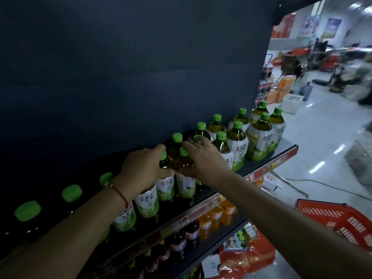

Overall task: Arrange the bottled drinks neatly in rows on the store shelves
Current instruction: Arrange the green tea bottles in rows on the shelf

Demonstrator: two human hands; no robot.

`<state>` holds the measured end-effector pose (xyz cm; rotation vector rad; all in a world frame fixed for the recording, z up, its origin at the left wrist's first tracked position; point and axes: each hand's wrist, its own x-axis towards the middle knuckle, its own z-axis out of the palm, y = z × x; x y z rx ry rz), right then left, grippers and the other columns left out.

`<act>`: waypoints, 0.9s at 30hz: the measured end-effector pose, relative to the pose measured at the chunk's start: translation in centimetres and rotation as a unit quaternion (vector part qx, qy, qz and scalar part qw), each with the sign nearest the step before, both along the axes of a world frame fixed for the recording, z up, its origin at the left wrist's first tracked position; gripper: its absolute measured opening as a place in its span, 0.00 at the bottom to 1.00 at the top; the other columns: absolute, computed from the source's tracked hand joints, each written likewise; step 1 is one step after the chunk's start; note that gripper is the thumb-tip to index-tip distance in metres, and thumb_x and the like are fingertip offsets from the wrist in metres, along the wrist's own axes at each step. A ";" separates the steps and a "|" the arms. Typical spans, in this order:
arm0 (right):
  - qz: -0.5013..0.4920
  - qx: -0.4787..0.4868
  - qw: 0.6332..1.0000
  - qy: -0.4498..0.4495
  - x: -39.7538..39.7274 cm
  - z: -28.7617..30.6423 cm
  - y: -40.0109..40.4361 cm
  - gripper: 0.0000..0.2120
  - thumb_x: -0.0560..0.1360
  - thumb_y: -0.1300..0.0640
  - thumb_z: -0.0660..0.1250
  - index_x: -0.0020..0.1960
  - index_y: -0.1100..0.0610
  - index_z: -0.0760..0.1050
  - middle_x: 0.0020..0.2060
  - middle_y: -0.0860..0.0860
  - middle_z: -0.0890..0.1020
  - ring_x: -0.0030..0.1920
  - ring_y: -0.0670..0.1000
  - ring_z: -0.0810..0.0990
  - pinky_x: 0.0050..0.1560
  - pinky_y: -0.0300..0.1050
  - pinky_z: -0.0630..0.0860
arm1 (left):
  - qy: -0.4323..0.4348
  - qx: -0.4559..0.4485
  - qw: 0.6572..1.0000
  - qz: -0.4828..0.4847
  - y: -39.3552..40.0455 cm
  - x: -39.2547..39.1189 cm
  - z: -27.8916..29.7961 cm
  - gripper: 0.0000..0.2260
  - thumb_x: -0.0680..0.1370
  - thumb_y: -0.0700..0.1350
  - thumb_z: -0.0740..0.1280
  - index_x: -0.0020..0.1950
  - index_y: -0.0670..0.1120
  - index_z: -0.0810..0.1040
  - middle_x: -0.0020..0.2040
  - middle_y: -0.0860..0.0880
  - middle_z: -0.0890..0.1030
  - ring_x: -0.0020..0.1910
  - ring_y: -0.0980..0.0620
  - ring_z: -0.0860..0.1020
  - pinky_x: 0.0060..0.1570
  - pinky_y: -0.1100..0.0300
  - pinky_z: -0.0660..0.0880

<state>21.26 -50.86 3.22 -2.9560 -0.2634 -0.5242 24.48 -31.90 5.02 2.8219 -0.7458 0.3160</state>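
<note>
Far left, at about 8 o'clock: green caps (27,210) of tea bottles running in a dim row along the top shelf (259,174). Middle of the row: left hand (144,168) curled over the shoulder of one tea bottle (165,185), fingers wrapped round the neck under its cap. Just to the right, touching distance: right hand (203,158) cupped round the next bottle (185,178), fingers bent over its shoulder and reaching toward the back row. Both grips closed round plastic, not spread.

Likely handling: full bottles, so fairly heavy for their size; thin walls that give under a squeeze; glossy label sleeve, probably slippery. Best taken at the stiff neck or shoulder, as here, and slid rather than lifted.

Toward 2 o'clock: more tea bottles (237,143) in looser pairs up to the shelf's right end. Open room only there and at the front lip; dark back panel close behind, neighbours tight on both sides. Risk of tipping one over the front edge onto the lower shelves of orange soda (217,214) and cola (192,234). At 4 o'clock, on the floor: red basket (338,222).
</note>
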 end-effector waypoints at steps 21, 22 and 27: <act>0.083 0.100 0.991 0.031 1.5 0.5 -2.3 0.32 0.73 0.40 0.70 0.72 0.52 0.69 0.59 0.53 0.77 0.59 0.56 0.77 0.52 0.45 0.71 | -0.063 0.077 0.995 -0.025 0.0 -1.4 -0.3 0.43 0.69 0.72 0.65 0.78 0.53 0.60 0.49 0.52 0.83 0.51 0.48 0.79 0.51 0.57 0.65; 0.092 0.117 0.989 0.026 1.8 0.6 -2.6 0.29 0.74 0.40 0.69 0.70 0.52 0.72 0.57 0.52 0.79 0.57 0.55 0.78 0.49 0.43 0.71 | -0.068 0.086 0.994 -0.021 0.0 -1.5 -0.4 0.43 0.69 0.73 0.64 0.79 0.53 0.59 0.49 0.52 0.82 0.51 0.48 0.78 0.54 0.56 0.66; 0.107 0.105 0.988 0.029 2.6 0.7 -3.1 0.25 0.74 0.37 0.67 0.63 0.52 0.76 0.52 0.52 0.80 0.51 0.54 0.80 0.50 0.50 0.78 | -0.061 0.087 0.994 -0.004 -0.1 -1.5 -1.0 0.43 0.70 0.73 0.62 0.79 0.53 0.58 0.61 0.52 0.79 0.60 0.49 0.76 0.61 0.54 0.65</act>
